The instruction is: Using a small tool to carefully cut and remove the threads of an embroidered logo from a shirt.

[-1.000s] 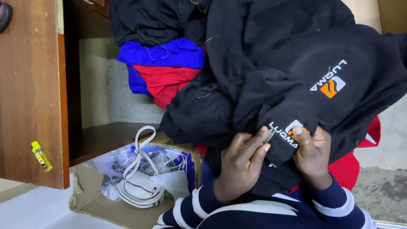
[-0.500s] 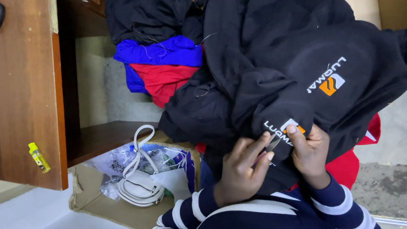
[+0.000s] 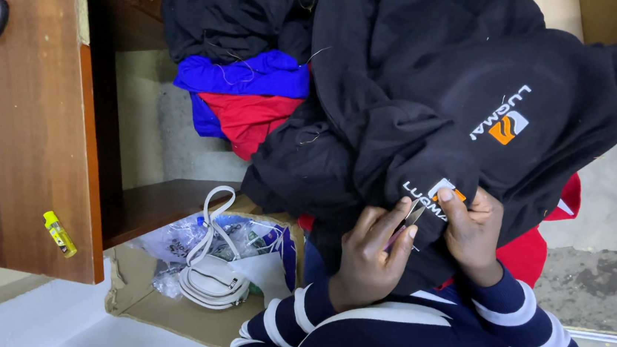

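The left hand (image 3: 365, 265) is pinching a small metal thread snip (image 3: 405, 223), its fingers closed around the tool. The right hand (image 3: 470, 237) is clamping a fold of the black fabric garment with an orange-and-white embroidered emblem (image 3: 466, 107), thumb pressing beside the lower emblem. The garment is lying bunched over the person's lap, beyond the front edge of the brown wooden table (image 3: 23, 146). Judging from the pictures, trimming at the emblem is in progress; loose threads are still showing on the dark clothing pile (image 3: 235, 16) behind, so work appears to remain. Blue and red garments (image 3: 250, 97) are lying beneath that pile.

An open brown cardboard box (image 3: 148, 299) is sitting below the table edge. It is holding a white strapped handbag (image 3: 210, 279) and crumpled clear plastic bags (image 3: 180, 240).
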